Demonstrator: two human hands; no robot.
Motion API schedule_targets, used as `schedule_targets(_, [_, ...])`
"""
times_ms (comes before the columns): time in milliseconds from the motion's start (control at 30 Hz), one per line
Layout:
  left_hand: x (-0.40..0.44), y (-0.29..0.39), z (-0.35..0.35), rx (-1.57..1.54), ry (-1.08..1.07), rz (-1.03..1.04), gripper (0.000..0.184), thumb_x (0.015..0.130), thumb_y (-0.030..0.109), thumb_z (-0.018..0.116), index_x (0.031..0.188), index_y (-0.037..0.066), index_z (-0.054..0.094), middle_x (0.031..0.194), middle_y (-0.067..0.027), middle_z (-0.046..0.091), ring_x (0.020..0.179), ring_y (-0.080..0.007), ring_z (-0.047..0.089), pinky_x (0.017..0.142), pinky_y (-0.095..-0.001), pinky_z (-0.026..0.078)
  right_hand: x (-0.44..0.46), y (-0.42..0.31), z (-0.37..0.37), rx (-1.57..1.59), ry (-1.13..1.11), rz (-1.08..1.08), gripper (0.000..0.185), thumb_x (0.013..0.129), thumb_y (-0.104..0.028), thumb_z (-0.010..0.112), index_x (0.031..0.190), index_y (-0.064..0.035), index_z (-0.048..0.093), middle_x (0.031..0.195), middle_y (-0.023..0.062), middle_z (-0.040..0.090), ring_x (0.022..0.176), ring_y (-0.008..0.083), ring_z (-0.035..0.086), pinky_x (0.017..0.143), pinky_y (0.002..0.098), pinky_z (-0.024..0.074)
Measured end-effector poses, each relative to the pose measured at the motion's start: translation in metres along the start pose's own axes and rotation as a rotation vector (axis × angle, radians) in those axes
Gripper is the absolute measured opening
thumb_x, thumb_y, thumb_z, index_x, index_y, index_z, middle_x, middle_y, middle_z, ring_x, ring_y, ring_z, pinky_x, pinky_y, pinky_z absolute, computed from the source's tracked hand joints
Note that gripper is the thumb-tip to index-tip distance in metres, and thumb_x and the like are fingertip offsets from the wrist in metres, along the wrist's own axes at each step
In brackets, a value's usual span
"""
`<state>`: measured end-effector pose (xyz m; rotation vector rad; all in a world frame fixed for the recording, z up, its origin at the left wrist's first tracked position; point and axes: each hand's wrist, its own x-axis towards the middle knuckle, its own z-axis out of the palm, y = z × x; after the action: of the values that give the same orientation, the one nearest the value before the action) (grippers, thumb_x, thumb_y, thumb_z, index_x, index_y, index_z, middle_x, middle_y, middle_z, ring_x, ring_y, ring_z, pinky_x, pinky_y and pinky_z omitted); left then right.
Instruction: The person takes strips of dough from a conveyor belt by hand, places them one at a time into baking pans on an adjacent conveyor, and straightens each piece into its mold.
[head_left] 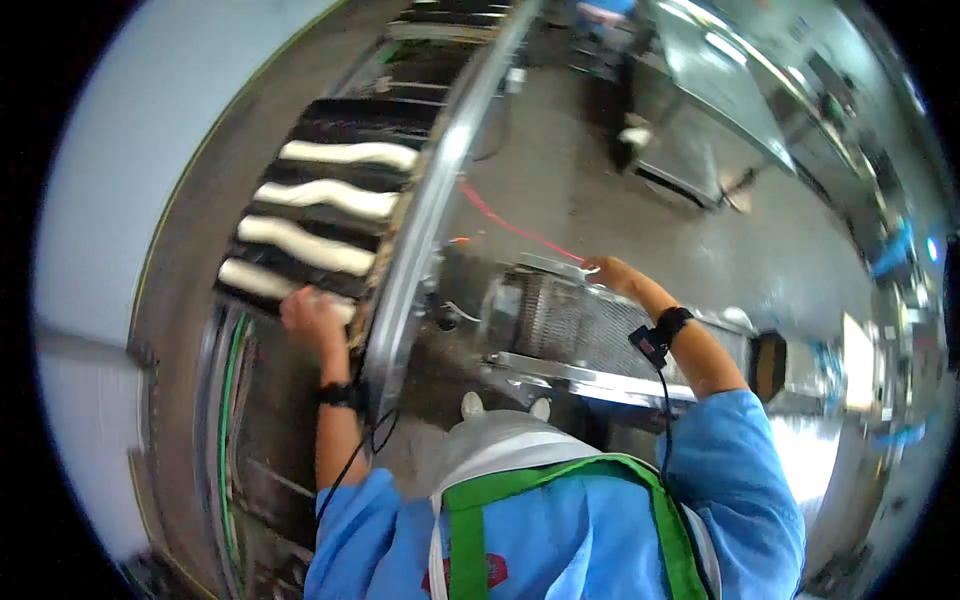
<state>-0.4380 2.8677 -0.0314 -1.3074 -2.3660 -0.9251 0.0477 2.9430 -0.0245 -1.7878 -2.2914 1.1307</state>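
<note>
My left hand (313,318) is at the nearest pale dough strip (256,279), fingers curled over it near its right end. The hand is slightly blurred, and part of the strip is hidden under it. Three more wavy dough strips, among them this one (305,245), lie in the grooves of a black tray (345,128). Out to the right, my right hand (612,275) hovers over the far side of a metal mesh conveyor (570,325). Its fingers are bent together, with a small white bit at their tips that I cannot identify.
A metal rail (425,215) runs along the tray's right side. The tray sits on a conveyor frame with a green strip (232,400). Beyond the mesh conveyor are a red line (510,228) on the floor and a steel table (715,80). A white wall (150,130) stands left.
</note>
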Motion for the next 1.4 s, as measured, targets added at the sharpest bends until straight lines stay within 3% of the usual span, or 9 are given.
schedule_targets(133, [0.012,-0.013,0.02,0.191,-0.049,0.152,0.02,0.067,0.018,0.056,0.086,0.011,0.058,0.092,-0.0063,0.056,0.089,-0.023,0.05,0.075,-0.0359,0.039,-0.097,0.124,0.026,0.213,0.233,0.292,0.038,0.068,-0.018,0.061,0.104,-0.0073,0.052,0.098,0.0134,0.055,0.091,0.0229,0.052,0.077,0.032,0.0412])
schedule_targets(200, [0.014,0.003,0.012,0.156,-0.194,-0.09,0.022,0.071,0.023,0.054,0.09,0.013,0.058,0.097,-0.0055,0.054,0.091,-0.0242,0.049,0.072,-0.0402,0.04,-0.144,0.161,0.034,-0.048,0.321,0.364,0.038,0.066,-0.018,0.062,0.101,-0.0088,0.053,0.097,0.0149,0.054,0.09,0.027,0.052,0.078,0.0342,0.0408])
schedule_targets(400, [0.018,-0.028,0.042,0.29,-0.145,-0.022,0.022,0.078,0.029,0.047,0.092,0.016,0.057,0.105,-0.0027,0.051,0.103,-0.0229,0.041,0.082,-0.0403,0.032,-0.227,0.218,0.048,-0.068,0.327,0.691,0.048,0.062,-0.03,0.061,0.106,-0.0155,0.049,0.098,0.0176,0.051,0.097,0.0323,0.046,0.084,0.0497,0.0307])
schedule_targets(633, [0.014,-0.009,0.019,0.479,-0.158,0.239,0.02,0.08,0.028,0.047,0.093,0.015,0.054,0.101,-0.0028,0.051,0.098,-0.0235,0.043,0.081,-0.0378,0.034,-0.261,0.224,0.039,-0.212,0.486,1.024,0.06,0.059,-0.018,0.062,0.114,-0.0214,0.038,0.113,0.0136,0.034,0.106,0.0354,0.034,0.08,0.0465,0.0369])
schedule_targets(833, [0.0,-0.002,-0.005,0.331,-0.039,0.386,0.017,0.077,0.02,0.052,0.086,0.008,0.059,0.096,-0.0067,0.055,0.094,-0.0226,0.046,0.079,-0.0348,0.037,-0.269,0.229,0.025,-0.41,0.504,0.891,0.038,0.077,-0.013,0.043,0.115,-0.0162,0.042,0.127,0.0158,0.026,0.114,0.0338,0.029,0.088,0.0487,0.0297])
schedule_targets(967, [-0.007,-0.026,0.002,0.317,-0.153,0.236,0.026,0.075,0.02,0.052,0.098,0.008,0.053,0.107,-0.0074,0.048,0.102,-0.0253,0.038,0.083,-0.0388,0.033,-0.252,0.196,0.004,-0.679,-0.051,1.023,0.047,0.081,-0.027,0.041,0.126,-0.0223,0.026,0.135,0.0084,0.013,0.124,0.0274,0.008,0.098,0.045,0.0125])
schedule_targets(1200, [-0.012,-0.01,-0.01,0.198,-0.187,0.083,0.017,0.073,0.017,0.052,0.086,0.006,0.054,0.111,-0.0056,0.044,0.109,-0.0255,0.032,0.087,-0.0411,0.024,-0.244,0.269,0.004,-0.497,0.235,0.756,0.048,0.055,-0.018,0.065,0.098,-0.0026,0.049,0.083,0.0168,0.057,0.084,0.0328,0.053,0.075,0.0395,0.0408])
schedule_targets(1367, [-0.004,-0.008,-0.023,0.135,-0.222,0.022,0.009,0.071,0.015,0.054,0.079,0.009,0.054,0.11,-0.0039,0.044,0.109,-0.0254,0.032,0.088,-0.0409,0.023,-0.214,0.147,-0.101,-0.352,0.522,0.694,0.04,0.059,-0.016,0.06,0.094,-0.0002,0.049,0.082,0.02,0.056,0.076,0.0348,0.053,0.065,0.0374,0.0444])
schedule_targets(1400, [-0.002,-0.01,-0.022,0.133,-0.225,0.011,0.009,0.071,0.015,0.054,0.079,0.009,0.054,0.11,-0.0039,0.044,0.109,-0.0254,0.032,0.088,-0.0409,0.023,-0.217,0.212,-0.1,-0.394,0.8,0.379,0.044,0.063,-0.013,0.06,0.102,0.0032,0.045,0.084,0.0184,0.057,0.07,0.0325,0.055,0.062,0.036,0.0446])
